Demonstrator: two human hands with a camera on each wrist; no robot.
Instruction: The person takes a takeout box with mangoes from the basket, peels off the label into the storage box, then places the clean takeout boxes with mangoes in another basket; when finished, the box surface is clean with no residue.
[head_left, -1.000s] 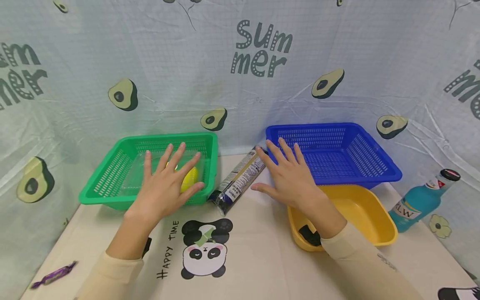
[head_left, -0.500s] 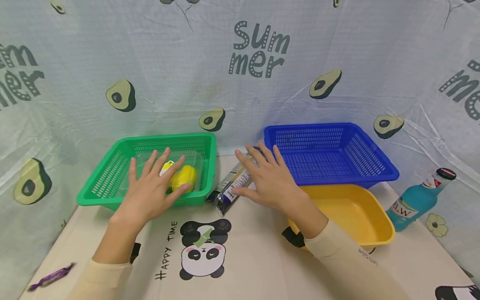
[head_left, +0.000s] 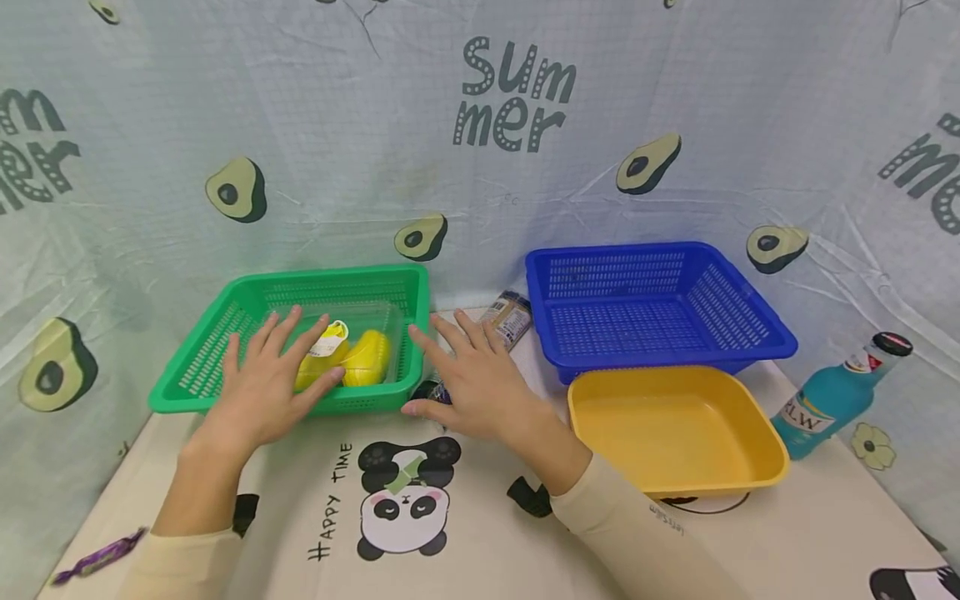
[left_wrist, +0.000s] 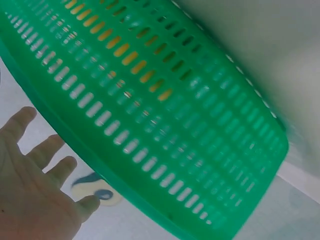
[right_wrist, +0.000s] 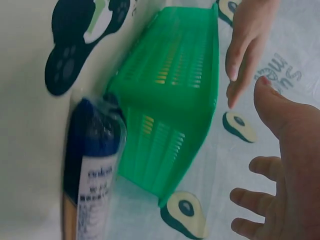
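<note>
My left hand hovers with fingers spread over the front left of a green basket. Inside the basket lies a clear plastic box with yellow objects in it, one bearing a white label. My right hand, also spread and holding nothing, is at the basket's right side. It covers the middle of a long dark printed packet lying on the table. In the left wrist view the left hand is beside the basket's rim. The right wrist view shows the right hand apart from basket and packet.
A blue basket stands at the back right, with a yellow tray before it. Right of the tray is a bottle of blue drink. A purple-wrapped candy lies at the front left. A printed cloth hangs behind.
Both hands have moved left, the right one from before the blue basket and over the tray to the green basket's right side. The yellow tray is now fully uncovered.
</note>
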